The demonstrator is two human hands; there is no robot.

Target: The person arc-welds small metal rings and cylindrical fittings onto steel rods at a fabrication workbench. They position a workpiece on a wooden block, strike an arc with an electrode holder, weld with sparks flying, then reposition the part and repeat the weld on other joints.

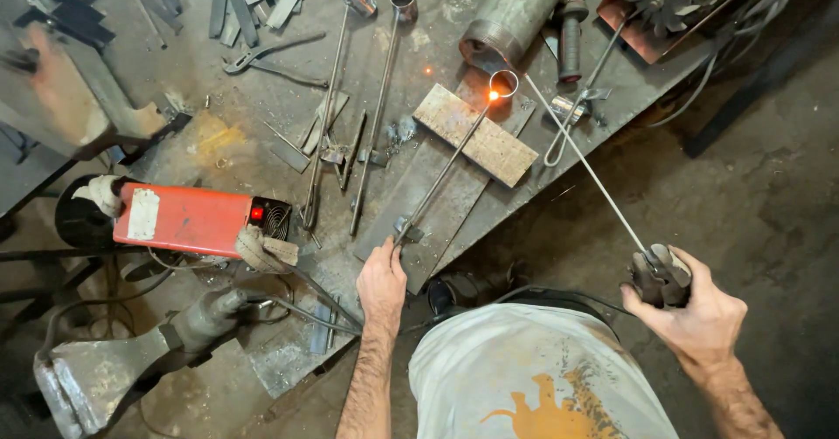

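Your rod point(446, 170) with the ring point(504, 82) on its far end lies slanted across the wooden block point(474, 122), and the ring's near edge glows orange right where the welding stick point(581, 158) touches it. Your left hand point(382, 283) presses down on the rod's near end, fingers flat on it rather than wrapped around. Your right hand point(690, 304) is clenched tight on the electrode holder point(660, 275), well off to the right of the block. Left of the block, two more finished rods point(354, 107) lie side by side on the steel bench point(253, 107). Further left of the block sits the red welder box point(188, 219), and just behind the block a grey cylinder point(511, 13).
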